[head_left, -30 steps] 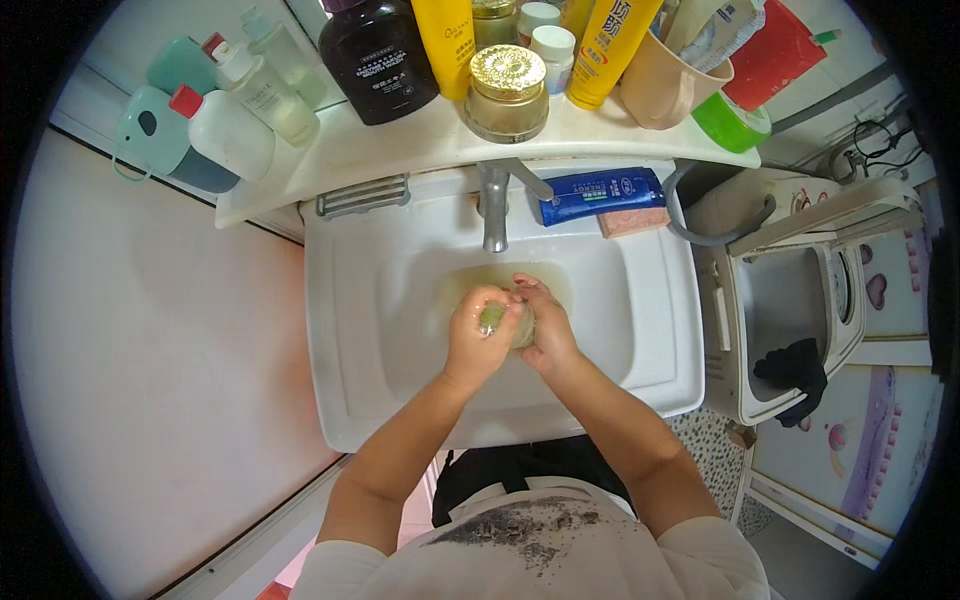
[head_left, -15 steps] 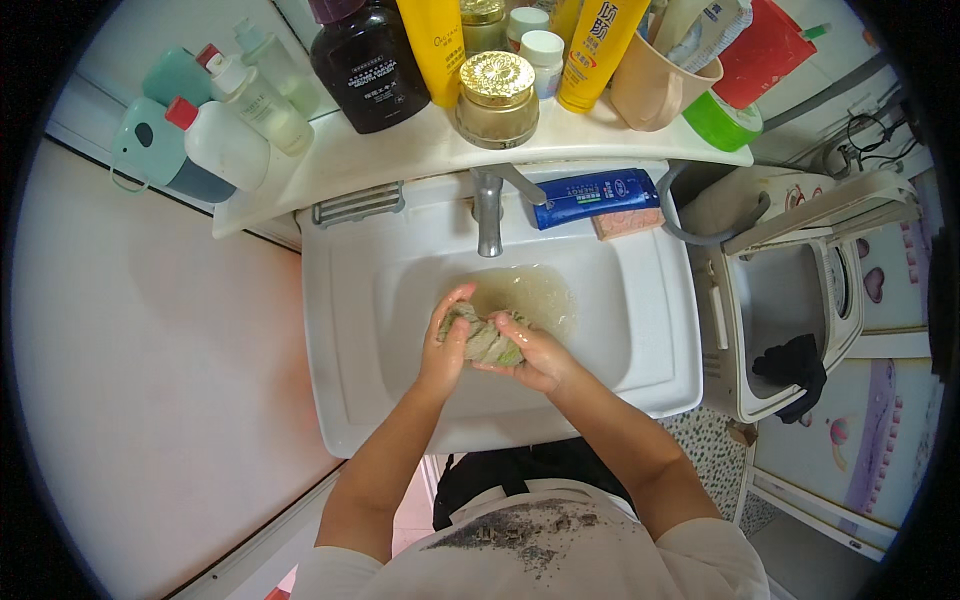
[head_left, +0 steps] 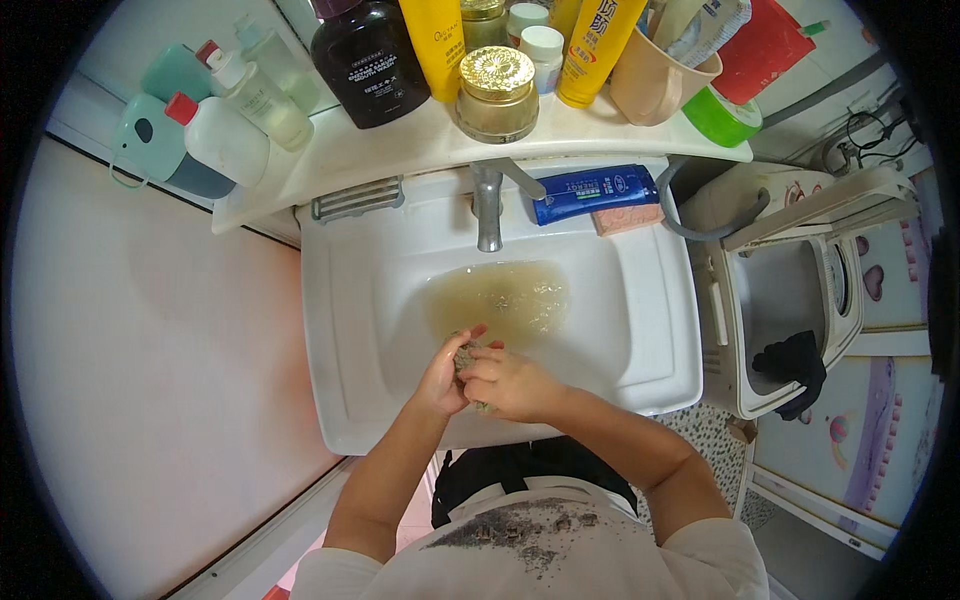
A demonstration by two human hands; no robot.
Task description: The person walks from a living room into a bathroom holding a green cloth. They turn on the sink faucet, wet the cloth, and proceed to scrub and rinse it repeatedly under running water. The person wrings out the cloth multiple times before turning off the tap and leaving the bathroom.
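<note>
A wadded greenish-grey cloth [head_left: 463, 357] is squeezed between my two hands over the near part of the white sink [head_left: 335, 330]. My left hand [head_left: 441, 381] cups it from the left side. The fingers of my right hand [head_left: 514, 384] close over it from the right, so most of the cloth is hidden. A small bit of it pokes out below the right fingers. Just beyond my hands, murky yellowish water [head_left: 490, 300] lies in the bottom of the basin, under the metal faucet [head_left: 488, 205].
A blue tube [head_left: 594, 194] and a pink soap bar [head_left: 627, 219] rest on the sink's back right rim; a grey soap rack [head_left: 358, 199] is at back left. Bottles and jars crowd the shelf [head_left: 400, 150]. Right of the sink stands an open washing machine [head_left: 735, 300] with black cloth [head_left: 796, 372] over its edge.
Both hands have drawn nearer to me with the cloth, away from the water. The spread cloth is now bunched up, and my right hand has turned over it.
</note>
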